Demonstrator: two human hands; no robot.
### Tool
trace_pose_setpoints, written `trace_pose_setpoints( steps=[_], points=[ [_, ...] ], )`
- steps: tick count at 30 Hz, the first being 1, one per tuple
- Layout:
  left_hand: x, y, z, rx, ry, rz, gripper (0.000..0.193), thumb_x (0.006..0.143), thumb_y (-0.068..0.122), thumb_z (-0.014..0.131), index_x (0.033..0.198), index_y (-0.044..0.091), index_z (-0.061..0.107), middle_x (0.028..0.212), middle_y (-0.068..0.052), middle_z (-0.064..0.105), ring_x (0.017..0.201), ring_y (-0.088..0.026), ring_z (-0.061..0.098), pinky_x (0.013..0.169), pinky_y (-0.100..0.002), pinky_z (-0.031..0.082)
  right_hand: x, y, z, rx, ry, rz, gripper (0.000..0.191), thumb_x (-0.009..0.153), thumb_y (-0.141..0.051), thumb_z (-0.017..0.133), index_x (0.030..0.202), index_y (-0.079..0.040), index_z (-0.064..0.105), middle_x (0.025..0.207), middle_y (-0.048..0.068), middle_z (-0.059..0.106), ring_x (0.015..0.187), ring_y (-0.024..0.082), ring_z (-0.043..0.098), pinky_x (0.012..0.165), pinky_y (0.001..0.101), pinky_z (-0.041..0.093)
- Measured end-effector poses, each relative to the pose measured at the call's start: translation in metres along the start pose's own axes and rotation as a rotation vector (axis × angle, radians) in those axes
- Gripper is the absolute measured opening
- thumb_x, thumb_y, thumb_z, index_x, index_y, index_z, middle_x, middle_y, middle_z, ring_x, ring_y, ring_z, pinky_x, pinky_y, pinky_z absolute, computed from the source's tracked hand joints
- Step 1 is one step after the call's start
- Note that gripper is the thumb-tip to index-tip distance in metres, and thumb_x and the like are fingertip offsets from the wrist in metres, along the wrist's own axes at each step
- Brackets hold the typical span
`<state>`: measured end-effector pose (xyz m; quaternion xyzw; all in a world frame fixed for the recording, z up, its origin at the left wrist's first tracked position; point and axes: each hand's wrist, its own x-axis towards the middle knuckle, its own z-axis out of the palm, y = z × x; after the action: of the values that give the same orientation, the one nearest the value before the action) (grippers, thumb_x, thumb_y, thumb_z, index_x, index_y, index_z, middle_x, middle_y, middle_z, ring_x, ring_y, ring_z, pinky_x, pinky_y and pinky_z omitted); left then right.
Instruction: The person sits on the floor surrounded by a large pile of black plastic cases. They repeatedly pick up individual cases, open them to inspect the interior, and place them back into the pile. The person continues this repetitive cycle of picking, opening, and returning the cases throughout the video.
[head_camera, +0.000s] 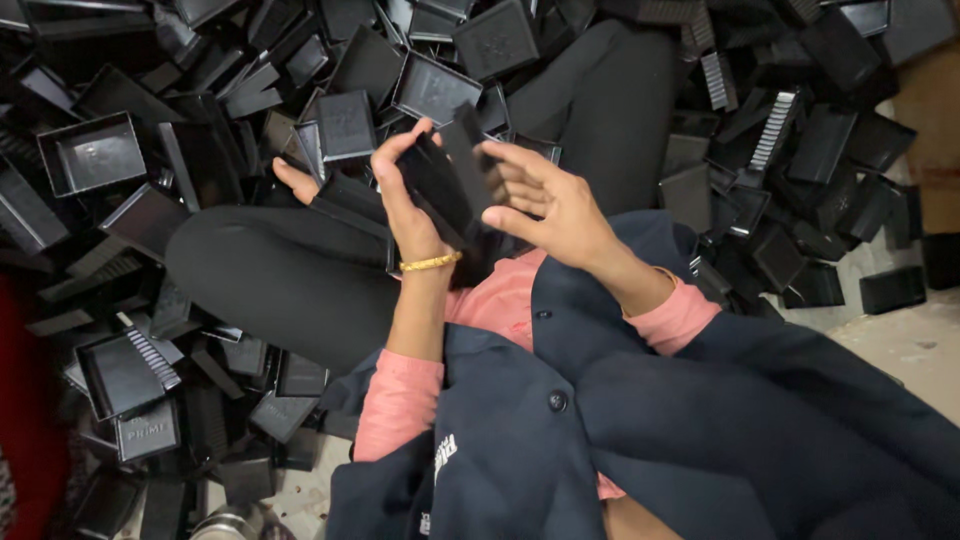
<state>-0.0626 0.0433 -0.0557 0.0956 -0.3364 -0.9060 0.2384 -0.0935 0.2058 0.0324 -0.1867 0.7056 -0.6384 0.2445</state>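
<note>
Far to the left of the left hand, an open black tray (92, 152) lies rim-up in the heap; nothing shows inside it. Below and left of that hand, a second shallow tray (120, 375) holds a ridged black strip (153, 357) lying along its right edge.

Left hand (405, 195): fingers curled around a flat black plastic piece (437, 187), thumb on the near face, gripping it tilted at chest height above the lap. A gold bangle (431, 263) sits on that wrist. Just above the hand, another open tray (435, 88) faces up; its inside looks bare.

Right hand (550, 200): fingers spread and slightly bent, fingertips touching a second black piece (478, 160) that leans against the first. Whether it pinches that piece cannot be told.

Right of the right hand, a ribbed strip (775, 130) lies slanted on the pile of black parts (830, 150).
</note>
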Motion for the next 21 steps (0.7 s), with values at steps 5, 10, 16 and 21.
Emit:
trace_pose_setpoints(
  steps=[5,10,16,21],
  points=[
    [-0.001,0.008,0.01,0.258,-0.099,0.018,0.062,0.115,0.055,0.038,0.142,0.002,0.053,0.136,-0.013,0.062,0.124,-0.022,0.059,0.112,-0.038,0.047,-0.002,0.005,0.009,-0.247,-0.046,-0.027,0.068,0.086,-0.013,0.086,0.146,-0.007,0.055,0.134,0.01,0.066,0.12,0.016,0.067,0.107,0.0346,0.054],
    [0.006,0.033,0.006,0.549,-0.191,0.158,0.057,0.113,0.053,0.037,0.122,0.002,0.06,0.123,-0.009,0.064,0.109,-0.018,0.063,0.099,-0.032,0.052,0.008,0.012,-0.003,0.187,-0.258,0.137,0.065,0.088,-0.012,0.08,0.148,-0.006,0.054,0.14,0.007,0.064,0.119,0.013,0.061,0.107,0.033,0.051],
    [0.011,0.053,-0.012,1.061,0.054,0.485,0.042,0.109,0.031,0.053,0.082,-0.001,0.05,0.073,-0.006,0.046,0.068,-0.015,0.045,0.064,-0.034,0.038,0.008,0.019,0.013,0.046,-0.121,0.001,0.053,0.082,-0.008,0.085,0.125,0.002,0.055,0.118,0.006,0.064,0.114,0.011,0.064,0.102,0.0307,0.053],
    [0.0,0.051,-0.019,1.014,0.184,0.452,0.043,0.11,0.026,0.051,0.077,0.001,0.041,0.068,-0.004,0.037,0.065,-0.014,0.037,0.062,-0.034,0.032,-0.006,0.03,0.032,-0.128,0.002,-0.086,0.035,0.085,-0.007,0.084,0.109,0.001,0.06,0.102,0.004,0.069,0.099,0.009,0.069,0.086,0.0274,0.06]
  ],
)
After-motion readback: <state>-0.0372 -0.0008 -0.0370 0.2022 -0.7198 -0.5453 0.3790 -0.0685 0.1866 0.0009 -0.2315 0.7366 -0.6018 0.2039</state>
